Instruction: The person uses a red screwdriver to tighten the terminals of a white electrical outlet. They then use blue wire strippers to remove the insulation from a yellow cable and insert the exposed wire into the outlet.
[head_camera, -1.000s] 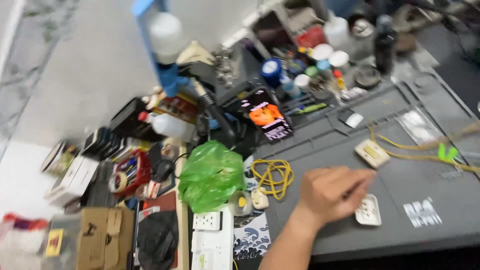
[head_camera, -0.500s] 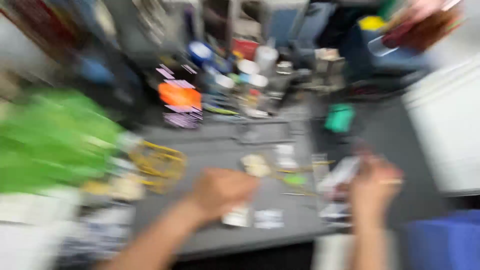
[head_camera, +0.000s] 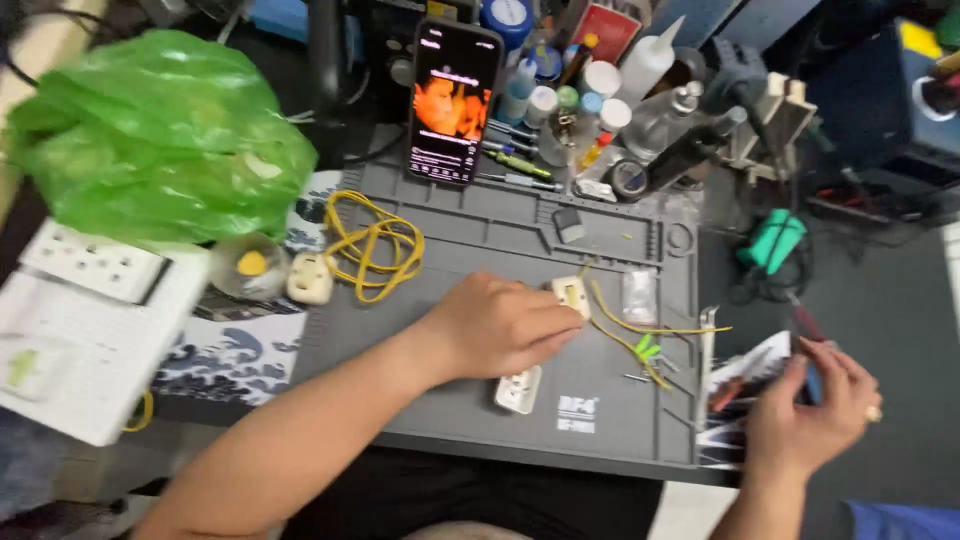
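left hand pins a small cream plastic plug housing on the grey silicone mat, best held flat; right hand closes on a red-handled tool.

Cluttered workbench, grey work mat

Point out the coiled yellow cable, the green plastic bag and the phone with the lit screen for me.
coiled yellow cable (head_camera: 372, 245), head view, on the loops of the coil.
green plastic bag (head_camera: 160, 135), head view, middle of the crumpled bag.
phone (head_camera: 454, 103), head view, centre of its lit screen.
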